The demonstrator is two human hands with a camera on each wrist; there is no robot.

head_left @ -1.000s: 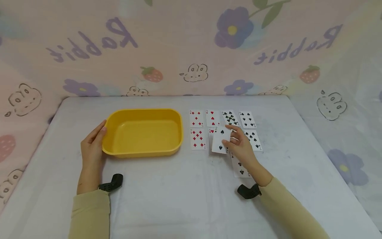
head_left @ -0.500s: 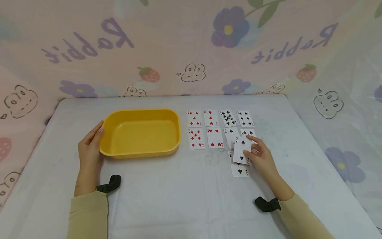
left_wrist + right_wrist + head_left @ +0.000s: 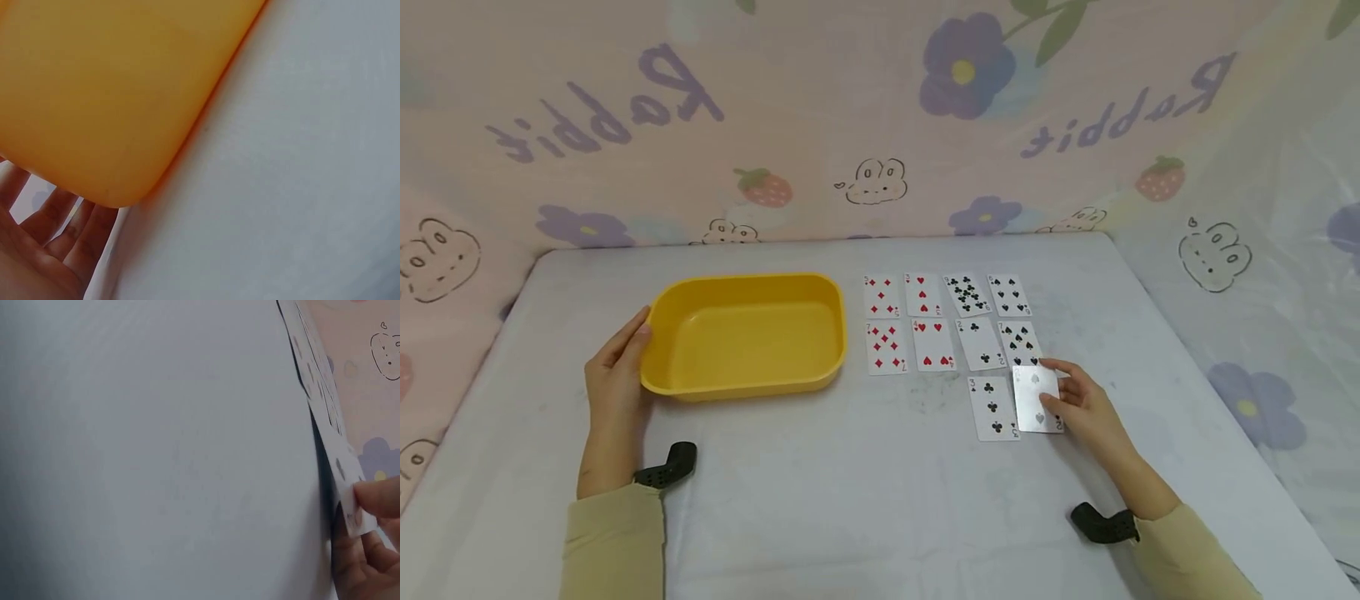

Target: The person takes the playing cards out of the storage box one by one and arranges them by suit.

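Observation:
My right hand (image 3: pixel 1086 408) pinches a two of spades playing card (image 3: pixel 1037 400) at its right edge, thumb on its face. The card overlaps the lower part of the seven of spades (image 3: pixel 1019 337) in the head view, right beside the three of clubs (image 3: pixel 993 408). In the right wrist view, the pinched card (image 3: pixel 344 465) is seen nearly edge-on, close over the white cloth. My left hand (image 3: pixel 613 392) rests against the left end of the yellow tray (image 3: pixel 745 387), fingers fairly straight along its outer wall (image 3: pixel 94 144). Nothing lies in the tray.
Left of the seven of spades lie the seven of diamonds (image 3: pixel 886 347), four of hearts (image 3: pixel 934 345) and two of clubs (image 3: pixel 980 344). Behind them is another row of cards, including a five of diamonds (image 3: pixel 882 297). Patterned fabric (image 3: pixel 805 108) hangs behind the table.
My right hand has carried the two of spades rightward and toward me, from over the four of hearts to beside the three of clubs. My left hand stays at the tray.

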